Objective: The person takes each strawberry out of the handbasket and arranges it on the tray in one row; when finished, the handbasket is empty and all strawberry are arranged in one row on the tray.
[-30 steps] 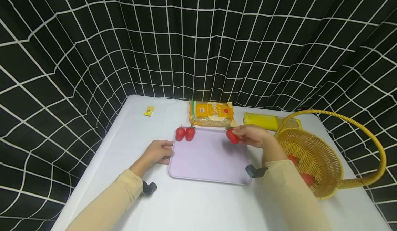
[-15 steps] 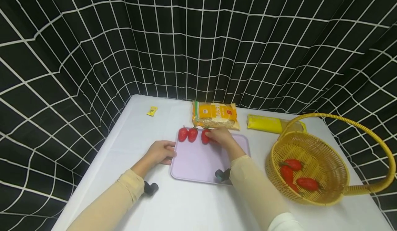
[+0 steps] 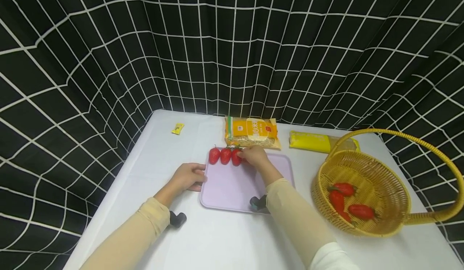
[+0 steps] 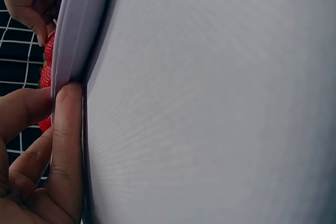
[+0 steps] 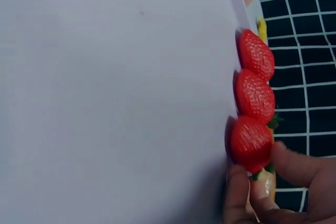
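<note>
My right hand pinches a red strawberry by its leafy end at the back of the lilac tray. Two more strawberries lie to its left in a row along the tray's far edge: a middle one and one in the corner. In the right wrist view the three sit close together, with thumb and fingers around the nearest. My left hand holds the tray's left rim. The left wrist view shows its thumb and fingers on either side of that rim.
A wicker basket with a tall handle stands at the right, several strawberries inside. Behind the tray lie an orange food packet and a yellow packet. A small yellow wrapped sweet lies at the back left of the white table.
My right hand has carried the strawberry leftward along the tray's far edge, up beside the other two. My left hand has stayed at the rim. The basket's contents have come into fuller view.
</note>
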The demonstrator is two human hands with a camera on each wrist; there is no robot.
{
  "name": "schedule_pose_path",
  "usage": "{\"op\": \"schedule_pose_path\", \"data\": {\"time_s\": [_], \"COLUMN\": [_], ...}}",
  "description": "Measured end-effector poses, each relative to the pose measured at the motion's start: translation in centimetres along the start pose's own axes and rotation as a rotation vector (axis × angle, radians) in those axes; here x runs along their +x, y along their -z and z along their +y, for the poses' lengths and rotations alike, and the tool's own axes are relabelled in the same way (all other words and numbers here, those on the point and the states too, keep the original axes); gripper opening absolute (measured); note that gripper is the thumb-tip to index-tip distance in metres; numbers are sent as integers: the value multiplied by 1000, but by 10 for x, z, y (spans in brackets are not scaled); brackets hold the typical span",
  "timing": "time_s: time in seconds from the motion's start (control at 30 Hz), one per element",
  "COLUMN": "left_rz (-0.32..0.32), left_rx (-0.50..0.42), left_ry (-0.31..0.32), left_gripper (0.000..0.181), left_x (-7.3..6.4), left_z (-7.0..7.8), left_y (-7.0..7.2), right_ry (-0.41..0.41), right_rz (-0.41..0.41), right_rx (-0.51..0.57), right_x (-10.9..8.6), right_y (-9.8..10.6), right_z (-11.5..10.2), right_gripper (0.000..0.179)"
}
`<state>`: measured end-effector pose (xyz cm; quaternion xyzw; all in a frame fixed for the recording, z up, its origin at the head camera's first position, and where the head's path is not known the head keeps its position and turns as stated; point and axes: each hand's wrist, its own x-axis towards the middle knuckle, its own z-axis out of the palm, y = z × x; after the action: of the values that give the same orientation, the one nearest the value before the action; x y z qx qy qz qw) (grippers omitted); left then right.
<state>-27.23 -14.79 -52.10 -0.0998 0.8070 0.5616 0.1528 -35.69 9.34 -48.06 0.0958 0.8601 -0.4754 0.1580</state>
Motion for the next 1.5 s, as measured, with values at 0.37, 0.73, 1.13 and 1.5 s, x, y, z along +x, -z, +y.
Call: {"op": "schedule_pose_path", "data": {"time_s": [0.37, 0.73, 1.13, 1.5], "left_rz": [1, -12, -20, -28], "left_rx": [-7, 1, 14, -13], "left_ry": [-4, -11, -11, 0], "left_gripper": [52, 54, 54, 53], "left_x": [-2, -3, -5, -3], "left_z": [5, -3, -4, 0], "left_y": [0, 3, -2, 2], "right_ry": [110, 118, -251, -212], "right_rz": [-298, -551, -852, -665], "right_rx": [77, 68, 446, 432], "right_x": [-41, -85, -75, -58], "right_y": [97, 252, 315, 308], "right_z": [-1, 81, 171, 180], "right_gripper": [37, 43, 49, 36]}}
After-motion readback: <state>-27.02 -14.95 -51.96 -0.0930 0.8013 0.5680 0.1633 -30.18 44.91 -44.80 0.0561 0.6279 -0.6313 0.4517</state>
